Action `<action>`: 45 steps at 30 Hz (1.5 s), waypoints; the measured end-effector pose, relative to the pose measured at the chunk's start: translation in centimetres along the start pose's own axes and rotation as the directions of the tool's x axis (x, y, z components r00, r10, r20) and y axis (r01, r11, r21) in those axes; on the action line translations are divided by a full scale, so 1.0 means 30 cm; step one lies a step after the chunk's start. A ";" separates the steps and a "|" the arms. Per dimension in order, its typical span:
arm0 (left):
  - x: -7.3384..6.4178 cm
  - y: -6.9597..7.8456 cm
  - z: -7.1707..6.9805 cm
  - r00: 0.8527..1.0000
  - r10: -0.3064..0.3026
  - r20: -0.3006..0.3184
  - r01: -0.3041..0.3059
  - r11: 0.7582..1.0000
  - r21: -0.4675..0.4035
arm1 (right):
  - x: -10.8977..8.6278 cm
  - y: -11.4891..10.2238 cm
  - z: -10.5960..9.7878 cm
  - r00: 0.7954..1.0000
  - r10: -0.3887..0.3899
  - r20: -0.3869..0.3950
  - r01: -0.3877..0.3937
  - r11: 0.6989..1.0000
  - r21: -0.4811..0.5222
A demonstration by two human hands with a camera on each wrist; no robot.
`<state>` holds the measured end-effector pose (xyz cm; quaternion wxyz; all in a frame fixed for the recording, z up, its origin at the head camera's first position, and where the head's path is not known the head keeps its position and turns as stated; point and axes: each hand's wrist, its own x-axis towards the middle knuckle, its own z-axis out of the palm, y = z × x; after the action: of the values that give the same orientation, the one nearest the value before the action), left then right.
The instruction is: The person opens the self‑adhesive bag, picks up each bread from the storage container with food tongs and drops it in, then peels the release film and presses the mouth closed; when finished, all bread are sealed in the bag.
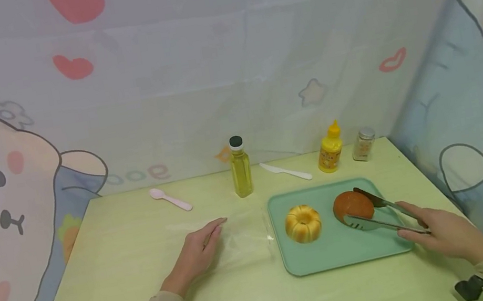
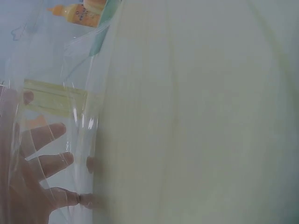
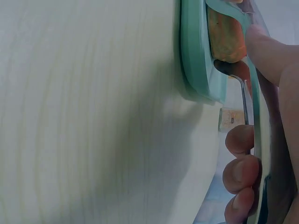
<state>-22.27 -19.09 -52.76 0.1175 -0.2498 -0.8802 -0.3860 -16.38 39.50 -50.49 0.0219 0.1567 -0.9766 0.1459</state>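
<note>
My right hand (image 1: pixel 449 233) grips metal tongs (image 1: pixel 361 222), thumb on one arm and fingers curled round the other. Their tips lie on either side of a round brown bun (image 1: pixel 350 203) on the green tray (image 1: pixel 326 257). The right wrist view shows the bun (image 3: pixel 226 37) beside the tong head. Left of the bun, a golden ring-shaped bread (image 1: pixel 304 231) sits on the tray. My left hand (image 1: pixel 198 251) rests at a clear plastic bag (image 1: pixel 250 245), fingers extended. In the left wrist view its spread fingers (image 2: pixel 51 163) show through the clear plastic.
Along the back stand an oil bottle (image 1: pixel 241 172), a yellow squeeze bottle (image 1: pixel 330 149) and a small glass jar (image 1: pixel 363 145). A pink spoon (image 1: pixel 172 200) and a white plastic knife (image 1: pixel 288 171) lie on the table (image 1: pixel 113 273). A printed cloth (image 1: pixel 188 63) hangs behind.
</note>
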 end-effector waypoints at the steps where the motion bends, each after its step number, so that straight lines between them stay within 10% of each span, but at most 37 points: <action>1: 0.001 0.001 0.000 1.000 0.000 -0.001 0.000 1.000 -0.002 | 0.000 0.000 -0.001 1.000 0.003 0.006 -0.003 1.000 -0.001; 27: 0.006 0.000 0.004 1.000 -0.008 0.013 0.008 1.000 -0.016 | -0.009 -0.009 -0.014 1.000 0.008 -0.008 -0.008 1.000 -0.023; 45: 0.012 0.005 0.006 1.000 0.023 0.011 -0.023 1.000 -0.007 | 0.071 -0.118 -0.055 0.971 -0.126 -0.203 0.118 0.992 -0.051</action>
<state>-22.50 -18.74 -52.63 0.1159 -0.2624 -0.8766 -0.3864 -17.29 36.12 -47.73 0.1347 0.1999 -0.9602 0.1410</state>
